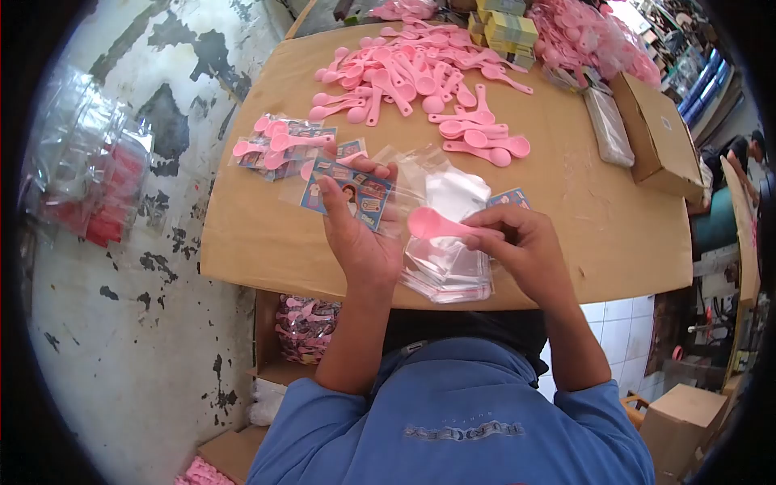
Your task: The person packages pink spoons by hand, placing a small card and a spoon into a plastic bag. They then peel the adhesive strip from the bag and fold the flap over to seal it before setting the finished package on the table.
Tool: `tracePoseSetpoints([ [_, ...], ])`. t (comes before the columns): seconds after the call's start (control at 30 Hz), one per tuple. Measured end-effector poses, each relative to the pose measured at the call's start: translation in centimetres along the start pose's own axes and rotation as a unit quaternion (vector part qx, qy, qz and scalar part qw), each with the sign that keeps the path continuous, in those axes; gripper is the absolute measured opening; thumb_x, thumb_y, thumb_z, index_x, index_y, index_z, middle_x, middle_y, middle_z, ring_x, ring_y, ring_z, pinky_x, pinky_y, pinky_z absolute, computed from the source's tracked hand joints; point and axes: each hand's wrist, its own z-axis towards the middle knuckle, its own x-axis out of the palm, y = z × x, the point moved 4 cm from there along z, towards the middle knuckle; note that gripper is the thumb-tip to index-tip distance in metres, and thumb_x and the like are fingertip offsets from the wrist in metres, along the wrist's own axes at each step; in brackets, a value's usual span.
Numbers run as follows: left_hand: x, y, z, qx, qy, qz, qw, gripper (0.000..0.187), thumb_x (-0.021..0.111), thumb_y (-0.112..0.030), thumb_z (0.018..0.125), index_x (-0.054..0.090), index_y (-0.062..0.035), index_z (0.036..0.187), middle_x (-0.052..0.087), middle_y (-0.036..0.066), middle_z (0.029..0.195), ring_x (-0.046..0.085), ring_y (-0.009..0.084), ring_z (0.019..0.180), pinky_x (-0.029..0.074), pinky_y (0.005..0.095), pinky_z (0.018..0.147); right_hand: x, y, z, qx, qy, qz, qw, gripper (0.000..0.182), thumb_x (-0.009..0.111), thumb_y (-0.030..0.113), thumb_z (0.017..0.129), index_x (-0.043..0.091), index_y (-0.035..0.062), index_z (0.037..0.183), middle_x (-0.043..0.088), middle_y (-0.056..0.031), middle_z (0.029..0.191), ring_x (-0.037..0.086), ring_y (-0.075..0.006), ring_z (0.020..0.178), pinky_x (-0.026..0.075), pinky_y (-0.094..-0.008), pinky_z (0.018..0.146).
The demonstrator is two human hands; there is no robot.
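Observation:
My left hand [364,234] grips a clear plastic bag with a blue printed card [349,194] in it, the thumb pressed over the card's left part. In my right hand [517,246] a pink measuring spoon [432,224] is pinched by its handle, its bowl pointing left toward the bag. Beneath the spoon lies a stack of clear plastic bags [449,271] near the table's front edge. Another blue card [511,199] shows partly behind my right hand. Left of my left hand, several pink spoons lie on bagged cards [279,145].
A large heap of pink spoons [396,69] covers the back of the brown table [566,234]. Yellow boxes [509,32] and bagged pink spoons [590,36] stand behind it. A cardboard box [659,141] is at right. Clear bags [89,153] hang on the left wall.

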Motion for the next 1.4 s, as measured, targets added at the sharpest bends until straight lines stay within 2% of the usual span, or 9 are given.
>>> tracePoseSetpoints([
  [0.2,2.2,1.8,-1.9,-0.056,0.012,0.032,0.998,0.062,0.057,-0.046,0.108,0.038,-0.0078,0.153,0.066,0.009,0.104,0.067,0.0208,0.100,0.053,0.0480,0.106,1.9,-0.5,-0.6,0.021,0.045,0.111,0.993,0.037,0.067,0.007,0.103,0.060,-0.0026,0.138,0.076,-0.0085,0.101,0.069,-0.0106,0.089,0.058,-0.0268,0.080],
  [0.3,2.0,2.4,-2.0,-0.082,0.041,0.015,0.996,0.061,0.056,-0.046,0.109,0.038,-0.0069,0.153,0.066,0.010,0.106,0.067,0.0212,0.100,0.054,0.0467,0.103,1.7,-0.7,-1.1,0.056,0.064,0.218,0.972,0.030,0.066,0.007,0.104,0.060,-0.0031,0.131,0.075,-0.0097,0.106,0.070,-0.0123,0.093,0.059,-0.0280,0.083],
  [0.63,3.0,4.1,-3.6,-0.233,0.063,-0.050,0.969,0.049,0.048,-0.035,0.114,0.040,-0.0049,0.151,0.065,0.010,0.108,0.070,0.0201,0.101,0.063,0.0346,0.085,2.0,-1.7,-0.1,-0.099,-0.069,0.008,0.993,0.032,0.082,0.014,0.093,0.058,0.0036,0.111,0.065,0.0005,0.090,0.057,-0.0053,0.077,0.047,-0.0224,0.068],
  [0.9,2.7,3.8,-3.6,-0.280,0.068,-0.023,0.957,0.045,0.047,-0.030,0.114,0.043,-0.0019,0.149,0.068,0.018,0.121,0.073,0.0272,0.108,0.061,0.0423,0.100,1.5,-1.0,0.4,-0.115,-0.091,-0.107,0.983,0.048,0.087,0.011,0.081,0.059,0.0054,0.120,0.065,-0.0043,0.103,0.059,-0.0123,0.086,0.050,-0.0264,0.071],
  [1.07,2.5,3.6,-3.6,-0.305,0.051,0.002,0.951,0.046,0.048,-0.031,0.113,0.045,-0.0010,0.148,0.062,0.022,0.136,0.064,0.0322,0.127,0.056,0.0472,0.107,2.1,1.4,0.1,-0.311,-0.162,-0.215,0.912,0.061,0.088,0.013,0.078,0.064,0.0098,0.134,0.065,-0.0122,0.126,0.060,-0.0278,0.112,0.052,-0.0392,0.090],
  [1.17,2.2,3.3,-3.1,-0.320,0.047,-0.007,0.946,0.045,0.050,-0.029,0.112,0.046,-0.0015,0.148,0.059,0.023,0.142,0.058,0.0337,0.135,0.052,0.0491,0.111,2.0,2.6,-0.8,-0.436,-0.102,-0.319,0.835,0.051,0.086,0.014,0.079,0.071,0.0111,0.128,0.065,-0.0153,0.135,0.059,-0.0358,0.123,0.050,-0.0444,0.100],
  [1.23,1.9,2.9,-2.6,-0.321,0.035,-0.004,0.946,0.045,0.051,-0.027,0.112,0.046,-0.0020,0.148,0.058,0.022,0.145,0.057,0.0344,0.137,0.050,0.0493,0.113,0.8,3.1,-1.3,-0.460,-0.038,-0.285,0.840,0.040,0.084,0.013,0.082,0.076,0.0104,0.121,0.066,-0.0162,0.136,0.058,-0.0385,0.127,0.049,-0.0457,0.104],
  [1.3,1.7,2.4,-2.2,-0.320,0.037,-0.022,0.946,0.045,0.052,-0.026,0.111,0.046,-0.0020,0.149,0.057,0.022,0.146,0.054,0.0345,0.139,0.049,0.0494,0.114,-1.7,3.2,-1.5,-0.424,0.023,-0.169,0.889,0.029,0.080,0.012,0.085,0.079,0.0085,0.114,0.068,-0.0161,0.134,0.057,-0.0392,0.130,0.048,-0.0458,0.105],
  [1.4,1.6,1.8,-2.0,-0.321,0.041,-0.030,0.946,0.046,0.053,-0.024,0.110,0.045,-0.0020,0.150,0.055,0.022,0.149,0.051,0.0337,0.143,0.046,0.0489,0.116,-6.2,1.7,-1.6,-0.269,-0.149,-0.191,0.932,0.033,0.074,0.008,0.088,0.076,0.0083,0.121,0.069,-0.0150,0.133,0.055,-0.0383,0.134,0.045,-0.0465,0.111],
])
